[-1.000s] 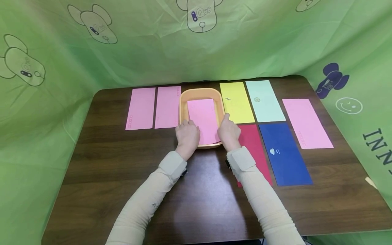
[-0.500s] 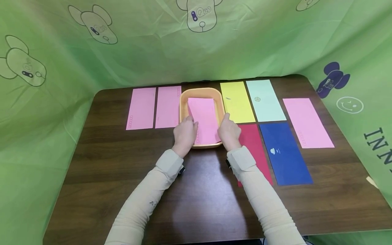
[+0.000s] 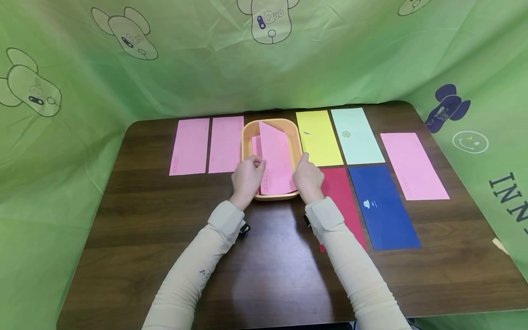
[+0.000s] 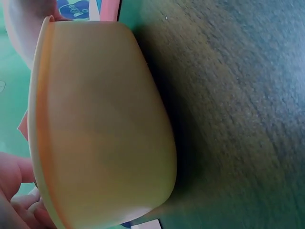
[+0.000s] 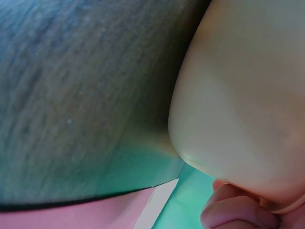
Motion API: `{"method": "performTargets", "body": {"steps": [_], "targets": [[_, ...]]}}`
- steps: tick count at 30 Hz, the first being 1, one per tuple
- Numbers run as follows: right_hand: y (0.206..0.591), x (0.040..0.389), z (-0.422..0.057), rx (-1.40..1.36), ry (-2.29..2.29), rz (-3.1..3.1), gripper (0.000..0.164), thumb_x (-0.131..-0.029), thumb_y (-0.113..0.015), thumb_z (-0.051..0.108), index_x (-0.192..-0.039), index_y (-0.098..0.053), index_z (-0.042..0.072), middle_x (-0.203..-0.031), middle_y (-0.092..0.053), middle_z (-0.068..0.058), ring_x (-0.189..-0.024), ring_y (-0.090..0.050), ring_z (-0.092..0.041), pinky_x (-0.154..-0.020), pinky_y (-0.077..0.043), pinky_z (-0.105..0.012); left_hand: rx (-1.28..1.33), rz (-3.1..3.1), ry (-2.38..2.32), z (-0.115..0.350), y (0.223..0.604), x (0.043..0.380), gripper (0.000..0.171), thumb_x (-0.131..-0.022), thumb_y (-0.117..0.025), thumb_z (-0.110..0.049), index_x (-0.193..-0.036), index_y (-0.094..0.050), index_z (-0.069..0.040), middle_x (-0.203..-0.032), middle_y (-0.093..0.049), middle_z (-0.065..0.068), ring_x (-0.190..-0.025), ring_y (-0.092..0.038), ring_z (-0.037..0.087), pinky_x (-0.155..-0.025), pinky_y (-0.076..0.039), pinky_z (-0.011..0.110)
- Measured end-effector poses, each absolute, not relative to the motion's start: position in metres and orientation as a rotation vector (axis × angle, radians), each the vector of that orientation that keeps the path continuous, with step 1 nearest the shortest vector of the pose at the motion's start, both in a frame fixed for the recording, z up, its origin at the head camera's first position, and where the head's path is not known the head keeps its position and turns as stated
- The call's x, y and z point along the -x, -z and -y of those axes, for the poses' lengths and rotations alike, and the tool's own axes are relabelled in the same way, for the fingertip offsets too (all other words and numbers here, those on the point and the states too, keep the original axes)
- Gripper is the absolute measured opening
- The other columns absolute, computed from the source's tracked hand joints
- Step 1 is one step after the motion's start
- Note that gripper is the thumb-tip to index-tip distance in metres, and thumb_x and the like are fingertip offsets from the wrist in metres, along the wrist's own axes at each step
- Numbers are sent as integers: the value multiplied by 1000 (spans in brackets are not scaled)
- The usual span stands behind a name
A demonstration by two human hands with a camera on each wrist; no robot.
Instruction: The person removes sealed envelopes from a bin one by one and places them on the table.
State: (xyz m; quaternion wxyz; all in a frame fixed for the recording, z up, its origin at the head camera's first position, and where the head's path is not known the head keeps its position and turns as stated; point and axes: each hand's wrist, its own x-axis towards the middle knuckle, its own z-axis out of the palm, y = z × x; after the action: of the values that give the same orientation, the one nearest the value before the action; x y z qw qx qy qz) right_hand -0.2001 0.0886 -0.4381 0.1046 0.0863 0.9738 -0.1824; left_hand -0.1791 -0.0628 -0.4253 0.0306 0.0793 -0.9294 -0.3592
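Observation:
A light orange plastic tub (image 3: 270, 122) stands at the back middle of the table, with pink envelopes inside. My left hand (image 3: 246, 179) pinches the left edge of the top pink envelope (image 3: 277, 158), which is raised and tilted, its far left corner up over the tub. Beneath it shows the edge of another pink envelope (image 3: 256, 145). My right hand (image 3: 308, 178) holds the tub's right side at the rim; in the right wrist view its curled fingers (image 5: 238, 210) show at the tub's wall (image 5: 238, 109). The left wrist view shows the left fingers (image 4: 16, 176) by the rim.
Two pink envelopes (image 3: 189, 146) lie left of the tub. To its right lie a yellow envelope (image 3: 319, 137), a mint one (image 3: 357, 136), a red one (image 3: 343, 201), a blue one (image 3: 383, 206) and another pink one (image 3: 414, 166). Green cloth (image 3: 206, 78) surrounds the table.
My left hand has taken the top pink envelope's left edge, shifting slightly left and lifting that edge, which uncovers pink paper underneath. The right hand and tub have stayed in place.

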Motion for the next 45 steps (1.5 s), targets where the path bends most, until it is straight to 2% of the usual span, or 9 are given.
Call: {"method": "performTargets", "body": {"steps": [9, 14, 15, 18, 23, 28, 34, 42, 45], "targets": [[437, 199, -87, -254, 525, -2859, 45, -93, -43, 8, -135, -31, 0, -73, -57, -14, -66, -57, -27, -59, -46, -38, -301, 2875, 1131, 69, 418, 183, 24, -95, -58, -27, -106, -69, -8, -92, -72, 5, -78, -66, 19, -64, -45, 31], [436, 200, -87, -258, 531, -2857, 41, -93, -45, 10, -131, -33, 1, -78, -61, -16, -71, -61, -30, -64, -49, -41, -317, 2840, 1161, 76, 410, 184, 24, -95, -58, -27, -106, -69, -8, -93, -71, 6, -81, -65, 21, -68, -47, 36], [436, 200, -87, -259, 533, -2852, 43, -91, -50, 10, -130, -33, 2, -79, -62, -17, -72, -61, -30, -64, -49, -41, -321, 2826, 1171, 78, 409, 184, 24, -94, -59, -27, -106, -69, -8, -94, -71, 6, -81, -66, 21, -69, -48, 37], [436, 200, -87, -270, 542, -2845, 45, -89, -52, 8, -129, -33, 3, -80, -62, -17, -72, -60, -29, -62, -47, -39, -332, 2791, 1215, 83, 405, 183, 24, -94, -59, -27, -106, -69, -8, -94, -71, 7, -82, -65, 22, -69, -46, 37], [437, 200, -87, -270, 553, -2859, 36, -92, -43, 6, -127, -35, 3, -81, -62, -17, -74, -61, -30, -64, -47, -41, -351, 2744, 1291, 92, 400, 178, 24, -95, -58, -25, -107, -68, -7, -96, -69, 9, -83, -63, 22, -67, -43, 33], [438, 200, -88, -265, 566, -2870, 33, -92, -43, 7, -124, -35, 3, -85, -64, -19, -77, -63, -32, -68, -49, -43, -396, 2708, 1348, 103, 399, 171, 24, -96, -57, -26, -108, -67, -7, -100, -69, 10, -85, -63, 23, -64, -41, 28], [439, 200, -88, -258, 571, -2878, 29, -93, -43, 8, -121, -37, 3, -88, -65, -21, -80, -64, -34, -67, -50, -44, -456, 2574, 1489, 118, 401, 160, 23, -95, -58, -20, -106, -66, -2, -98, -68, 16, -88, -60, 24, -67, -42, 25], [438, 200, -88, -257, 573, -2865, 34, -92, -44, 8, -124, -35, 3, -88, -65, -20, -80, -65, -34, -65, -49, -42, -485, 2435, 1553, 136, 402, 144, 19, -93, -60, -13, -102, -65, 2, -93, -69, 23, -73, -53, 15, -64, -39, 21], [438, 200, -89, -258, 570, -2870, 32, -92, -44, 8, -123, -36, 2, -88, -65, -21, -80, -65, -35, -66, -49, -43, -475, 2429, 1567, 141, 404, 141, 19, -93, -60, -13, -103, -64, 3, -92, -68, 24, -74, -53, 15, -66, -39, 21]]}}
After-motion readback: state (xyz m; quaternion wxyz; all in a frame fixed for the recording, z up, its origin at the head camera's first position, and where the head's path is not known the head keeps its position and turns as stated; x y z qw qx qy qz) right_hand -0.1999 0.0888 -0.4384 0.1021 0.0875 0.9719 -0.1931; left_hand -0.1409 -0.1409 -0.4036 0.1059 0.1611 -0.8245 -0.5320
